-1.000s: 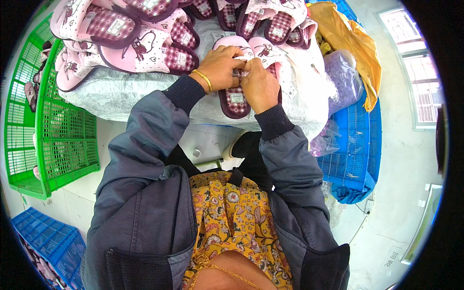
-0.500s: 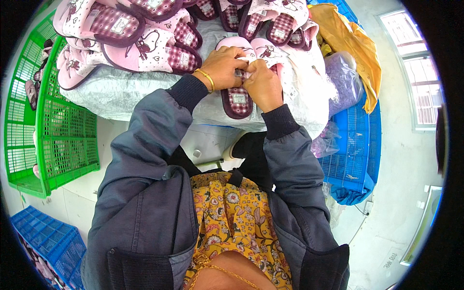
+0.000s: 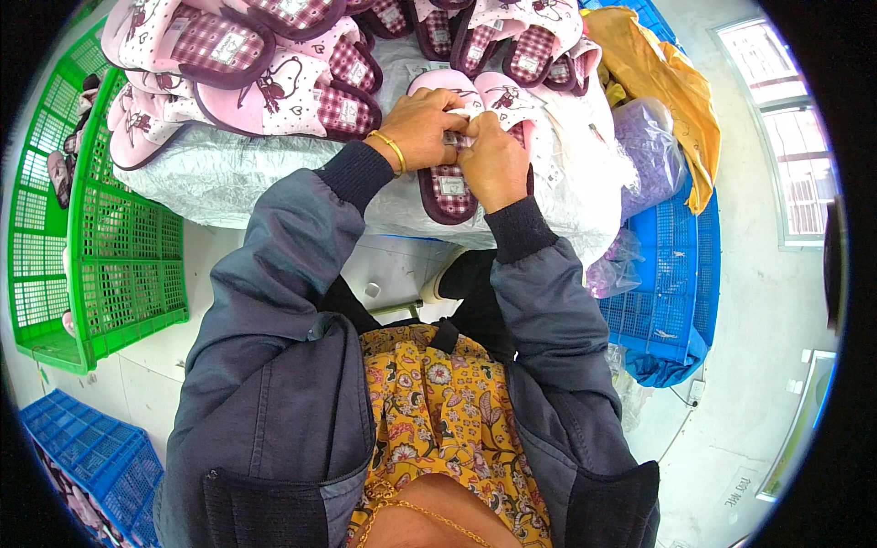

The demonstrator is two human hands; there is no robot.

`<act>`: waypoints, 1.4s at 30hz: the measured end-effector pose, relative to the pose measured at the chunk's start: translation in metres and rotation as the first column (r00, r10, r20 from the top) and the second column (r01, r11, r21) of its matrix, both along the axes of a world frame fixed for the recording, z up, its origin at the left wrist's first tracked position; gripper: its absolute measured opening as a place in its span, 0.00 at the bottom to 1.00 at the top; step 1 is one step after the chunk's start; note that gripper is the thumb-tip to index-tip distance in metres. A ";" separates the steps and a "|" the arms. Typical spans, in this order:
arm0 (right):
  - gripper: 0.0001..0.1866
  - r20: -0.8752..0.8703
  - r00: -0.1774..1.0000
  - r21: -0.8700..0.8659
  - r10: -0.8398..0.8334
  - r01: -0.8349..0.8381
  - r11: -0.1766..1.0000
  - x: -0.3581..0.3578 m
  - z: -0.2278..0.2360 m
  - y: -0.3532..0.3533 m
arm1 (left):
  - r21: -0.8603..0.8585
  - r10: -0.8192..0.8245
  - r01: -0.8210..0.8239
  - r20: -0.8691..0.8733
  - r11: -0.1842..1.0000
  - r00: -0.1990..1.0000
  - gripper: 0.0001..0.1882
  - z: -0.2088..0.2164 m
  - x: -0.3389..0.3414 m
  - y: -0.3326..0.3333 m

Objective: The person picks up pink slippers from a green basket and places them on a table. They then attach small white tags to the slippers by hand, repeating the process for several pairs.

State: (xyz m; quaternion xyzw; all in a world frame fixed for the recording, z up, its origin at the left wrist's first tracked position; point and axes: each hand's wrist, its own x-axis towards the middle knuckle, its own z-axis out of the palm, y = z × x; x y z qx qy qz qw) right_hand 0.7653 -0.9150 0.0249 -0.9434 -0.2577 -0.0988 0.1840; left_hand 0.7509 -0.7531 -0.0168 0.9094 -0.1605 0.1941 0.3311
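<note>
A pink and white slipper (image 3: pixel 448 199) with a checked, dark-trimmed insole lies on the plastic-wrapped surface in front of me, its heel toward me. My left hand (image 3: pixel 420 129) is bent over its upper from the left, fingers closed at the opening. From the right, my right hand (image 3: pixel 495 164) pinches at the same opening, its fingertips meeting the left ones. Whatever small part is between the fingertips is hidden. A matching slipper (image 3: pixel 505 99) lies right beside it, partly behind my right hand.
More slippers (image 3: pixel 301 91) are heaped along the far and left side of the plastic-wrapped surface (image 3: pixel 219 169). Green crates (image 3: pixel 128 247) stand left, a blue crate (image 3: pixel 91 447) lower left. At right are another blue crate (image 3: pixel 671 274), a purple plastic bag (image 3: pixel 650 151) and yellow cloth (image 3: pixel 671 82).
My right hand and forearm have shifted slightly left. My left hand stays in place at the slipper's opening, and the slipper lies where it was.
</note>
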 end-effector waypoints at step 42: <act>0.10 0.025 0.996 0.086 -0.083 0.080 0.993 -0.001 0.001 0.001 | 0.217 -0.065 0.053 0.045 0.975 0.997 0.08 0.015 0.016 0.001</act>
